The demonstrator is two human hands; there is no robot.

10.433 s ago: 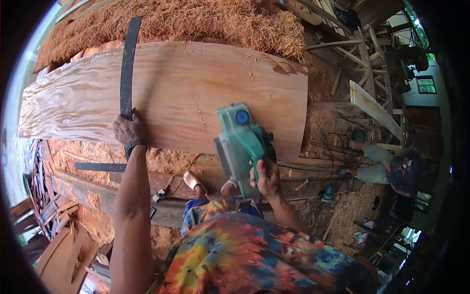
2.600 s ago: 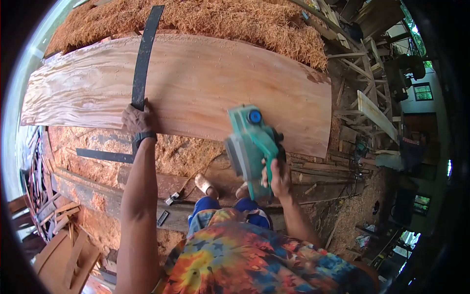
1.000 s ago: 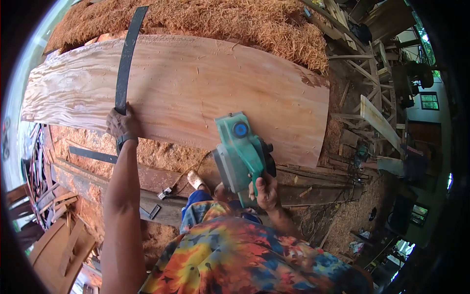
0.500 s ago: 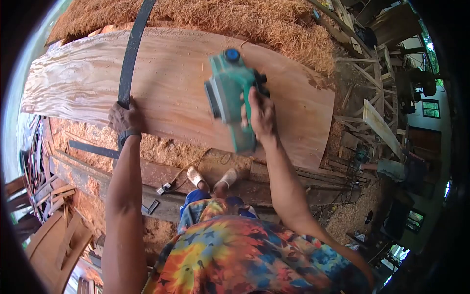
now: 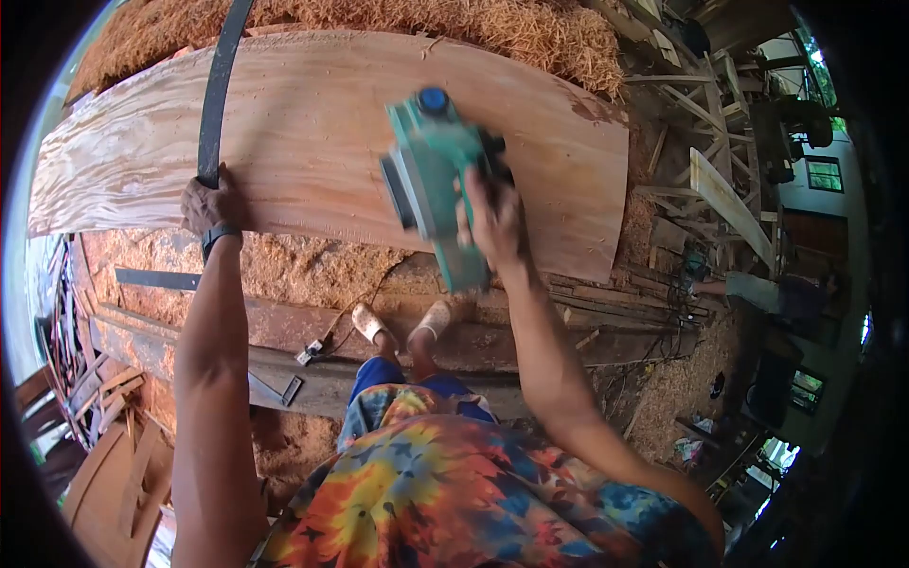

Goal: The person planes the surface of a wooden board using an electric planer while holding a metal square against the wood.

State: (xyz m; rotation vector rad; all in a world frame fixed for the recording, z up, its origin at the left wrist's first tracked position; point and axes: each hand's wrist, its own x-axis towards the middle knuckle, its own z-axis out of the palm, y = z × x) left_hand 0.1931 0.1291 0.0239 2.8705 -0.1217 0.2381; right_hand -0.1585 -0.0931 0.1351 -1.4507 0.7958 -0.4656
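A wide wooden board (image 5: 312, 142) stretches across the upper half of the view, with a few shavings on it. My left hand (image 5: 210, 204) is closed around the long arm of a dark metal square (image 5: 222, 90) at the board's near edge. That arm lies across the board, while a shorter arm points left below it. My right hand (image 5: 492, 220) grips the handle of a green electric planer (image 5: 437, 175) with a blue knob. The planer is over the right half of the board, slightly blurred; whether its base touches the wood cannot be seen.
Shavings (image 5: 454, 28) are heaped beyond the board. Beams (image 5: 379, 341) and a power socket (image 5: 308, 354) lie near my feet. Scrap wood is piled at lower left (image 5: 114, 483). A wooden frame (image 5: 720, 123) stands at right, near another person (image 5: 795, 295).
Compared with one second ago, the planer in my right hand has moved away from my body, further onto the board. My left hand still holds the square. The whole view has shifted slightly.
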